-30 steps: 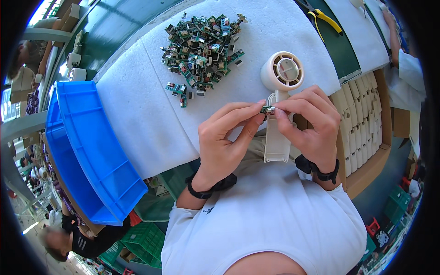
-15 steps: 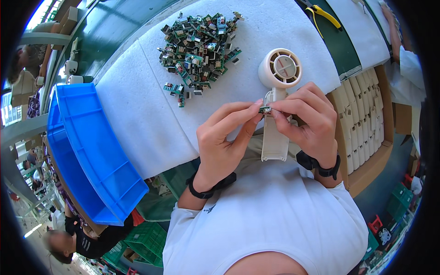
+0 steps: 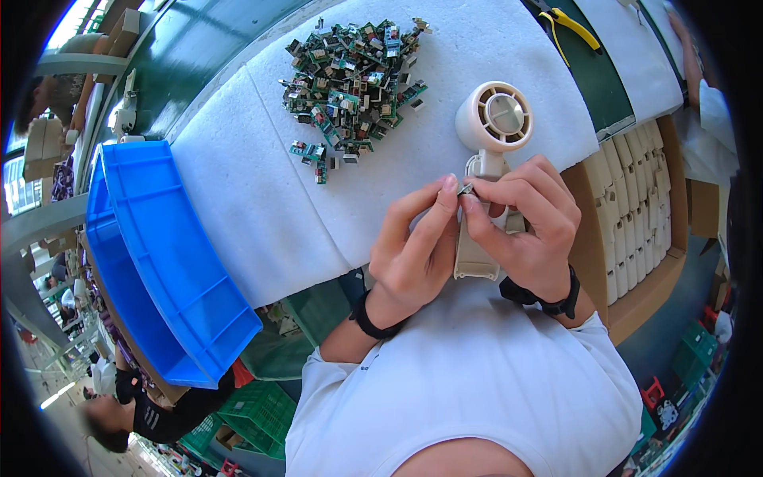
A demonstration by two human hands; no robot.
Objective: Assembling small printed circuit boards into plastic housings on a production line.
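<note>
A small circuit board (image 3: 466, 189) sits pinched between the fingertips of both my hands, over the handle of a cream handheld fan. My left hand (image 3: 415, 250) grips it from the left with thumb and forefinger, and my right hand (image 3: 526, 219) from the right. Only a sliver of the board shows between the fingers. The fan's round grilled head (image 3: 494, 117) points away from me, with thin wires at its neck. Its handle shell (image 3: 477, 261) lies below, mostly covered by my hands.
A heap of small green circuit boards (image 3: 350, 87) lies on the white foam sheet (image 3: 238, 199). On the left stands a blue bin (image 3: 171, 262); on the right, a cardboard box (image 3: 636, 298) of cream handle parts. Yellow-handled pliers (image 3: 576, 30) lie at the far right. Other people are nearby.
My left hand has turned more upright and closer to the right one. The board has tilted between my fingertips, and the whole view has shifted slightly.
</note>
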